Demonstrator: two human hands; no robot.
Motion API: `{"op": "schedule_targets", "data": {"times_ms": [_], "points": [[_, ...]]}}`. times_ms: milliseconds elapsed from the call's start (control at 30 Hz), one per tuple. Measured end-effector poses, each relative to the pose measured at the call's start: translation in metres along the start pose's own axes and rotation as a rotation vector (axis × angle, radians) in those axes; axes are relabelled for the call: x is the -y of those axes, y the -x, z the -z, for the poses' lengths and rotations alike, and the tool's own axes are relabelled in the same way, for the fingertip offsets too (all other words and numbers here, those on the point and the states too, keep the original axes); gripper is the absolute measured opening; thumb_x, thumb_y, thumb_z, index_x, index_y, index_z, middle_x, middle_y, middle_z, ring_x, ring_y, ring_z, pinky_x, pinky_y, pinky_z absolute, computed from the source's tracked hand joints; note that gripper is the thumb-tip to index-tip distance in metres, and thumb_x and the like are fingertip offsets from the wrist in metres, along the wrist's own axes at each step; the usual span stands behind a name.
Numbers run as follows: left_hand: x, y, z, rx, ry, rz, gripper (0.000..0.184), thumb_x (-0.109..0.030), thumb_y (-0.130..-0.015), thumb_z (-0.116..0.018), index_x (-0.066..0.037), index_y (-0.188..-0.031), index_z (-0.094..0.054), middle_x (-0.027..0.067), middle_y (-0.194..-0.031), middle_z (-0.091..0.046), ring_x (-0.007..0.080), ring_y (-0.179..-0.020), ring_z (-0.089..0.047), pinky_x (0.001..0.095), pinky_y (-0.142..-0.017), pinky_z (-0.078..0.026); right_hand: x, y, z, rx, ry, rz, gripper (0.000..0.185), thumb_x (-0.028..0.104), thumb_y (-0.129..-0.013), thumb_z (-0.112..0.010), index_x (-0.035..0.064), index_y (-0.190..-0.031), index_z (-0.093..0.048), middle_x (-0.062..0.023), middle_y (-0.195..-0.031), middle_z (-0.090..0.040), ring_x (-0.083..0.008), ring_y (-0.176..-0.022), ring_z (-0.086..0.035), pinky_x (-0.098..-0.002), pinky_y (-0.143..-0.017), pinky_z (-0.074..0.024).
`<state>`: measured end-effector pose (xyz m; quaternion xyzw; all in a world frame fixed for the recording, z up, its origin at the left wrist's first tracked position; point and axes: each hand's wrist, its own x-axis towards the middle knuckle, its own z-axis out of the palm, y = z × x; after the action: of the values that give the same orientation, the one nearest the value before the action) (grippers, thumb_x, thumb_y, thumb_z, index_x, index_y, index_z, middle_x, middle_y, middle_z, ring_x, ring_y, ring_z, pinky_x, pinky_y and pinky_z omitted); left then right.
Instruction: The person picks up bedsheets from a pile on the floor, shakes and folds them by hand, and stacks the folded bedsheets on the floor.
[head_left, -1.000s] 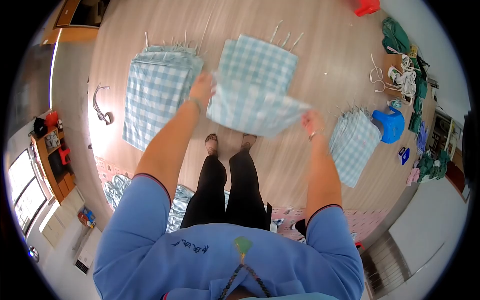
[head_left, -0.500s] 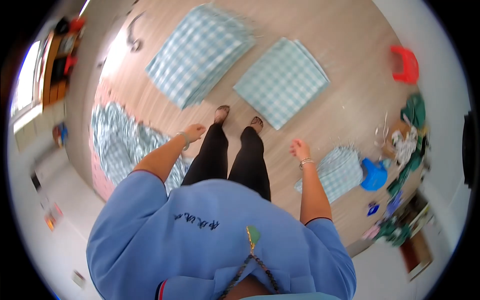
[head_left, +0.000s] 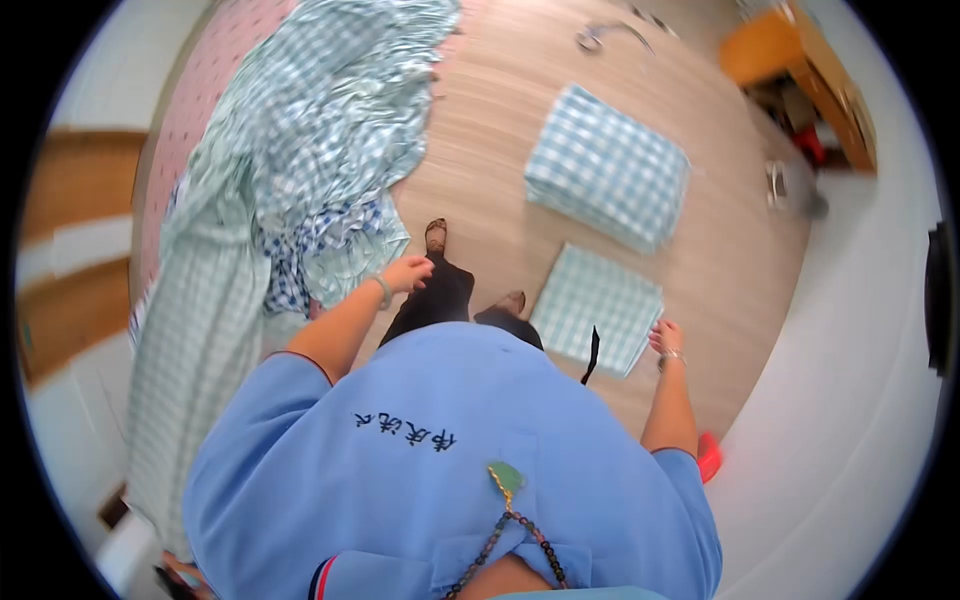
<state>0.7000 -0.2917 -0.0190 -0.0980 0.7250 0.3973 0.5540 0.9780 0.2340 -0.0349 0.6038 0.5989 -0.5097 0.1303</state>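
Observation:
My left hand (head_left: 407, 273) hangs in front of my left leg, its fingers loosely bent and apart, with nothing in it. A pile of crumpled light-green and blue checked cloth (head_left: 330, 130) lies on the floor to its left. My right hand (head_left: 665, 337) hangs on the other side, fingers loosely apart and holding nothing. In the view it is nearest the corner of a folded green checked cloth stack (head_left: 597, 305); I cannot tell any contact. Beyond that lies a thicker folded blue checked cloth stack (head_left: 608, 168).
Pink patterned sheeting (head_left: 185, 130) shows under the loose cloth. Wooden shelving (head_left: 795, 60) stands at the far right, near a shiny metal object (head_left: 775, 185). A curved grey object (head_left: 612, 35) lies on the floor. A red item (head_left: 709, 457) is by the right wall.
My body has turned left. The loose cloth pile now fills more of the left side, and the folded stacks have shifted right in view. The blue stool has left the view.

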Motion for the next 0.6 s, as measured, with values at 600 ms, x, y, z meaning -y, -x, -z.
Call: {"op": "schedule_targets", "data": {"times_ms": [600], "points": [[0.22,0.007,0.283,-0.448,0.996,0.156,0.027,-0.035,-0.082,-0.047,-0.014,-0.099,-0.053,0.0007,-0.09,-0.057,0.012,-0.067,-0.053,0.0264,-0.056,-0.042,0.385,0.171,-0.662,0.889,0.909,0.823,0.029,0.027,-0.083,-0.049,0.0035,-0.1,-0.054,-0.0053,-0.082,-0.059,-0.0119,-0.069,-0.056,-0.0231,-0.06,-0.0445]]}}
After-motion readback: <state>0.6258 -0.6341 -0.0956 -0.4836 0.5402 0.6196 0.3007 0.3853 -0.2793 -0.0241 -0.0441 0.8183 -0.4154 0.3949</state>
